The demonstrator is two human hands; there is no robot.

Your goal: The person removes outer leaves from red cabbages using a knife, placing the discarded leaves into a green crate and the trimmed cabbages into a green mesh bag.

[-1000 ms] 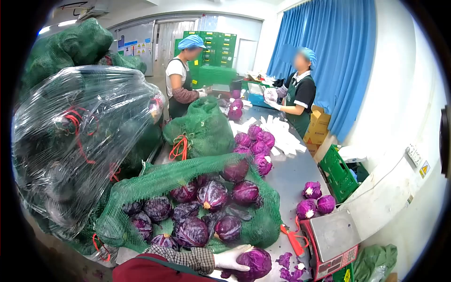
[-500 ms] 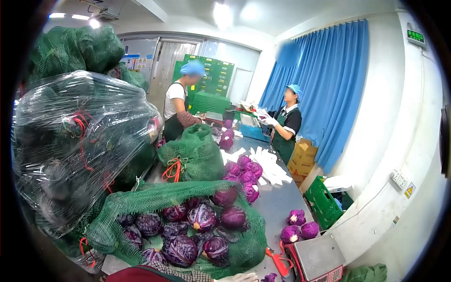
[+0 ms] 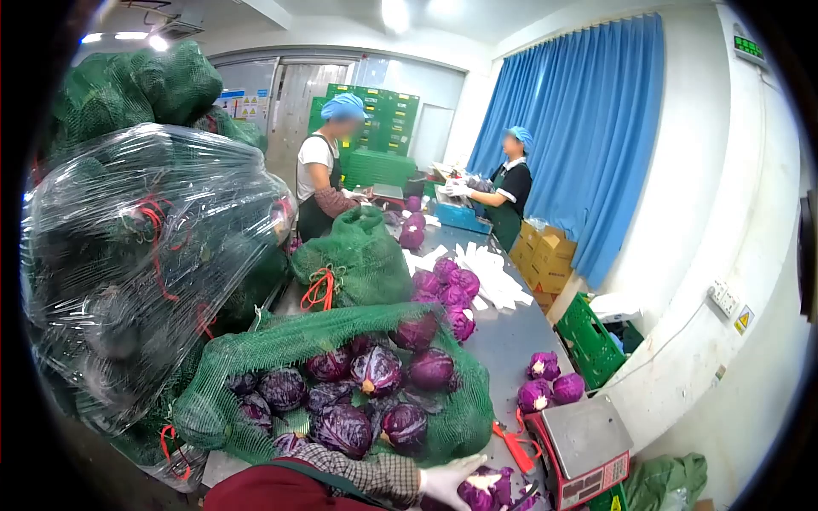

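My left hand (image 3: 450,485), in a white glove below a checkered sleeve, grips a red cabbage (image 3: 482,490) at the bottom edge of the head view. The fingers lie over its side, next to a pale cut stem; loose purple leaves (image 3: 504,485) spread beside it. A thin dark edge (image 3: 527,496) shows to the right of the leaves, too cut off to name. My right hand is out of view. Just beyond my left hand lies an opened green mesh sack (image 3: 464,400) with several red cabbages (image 3: 341,428) inside.
An orange-handled tool (image 3: 516,444) lies beside a red scale (image 3: 588,443). Trimmed cabbages (image 3: 535,395) sit behind the scale. A tied mesh sack (image 3: 362,264) and white strips (image 3: 490,277) are farther back. Wrapped sacks (image 3: 145,272) rise at left. Two co-workers (image 3: 319,175) (image 3: 511,187) stand beyond.
My left hand has come further into view and now grips a red cabbage at the bottom edge. The far right co-worker's hands are lower, and the camera view has shifted slightly.
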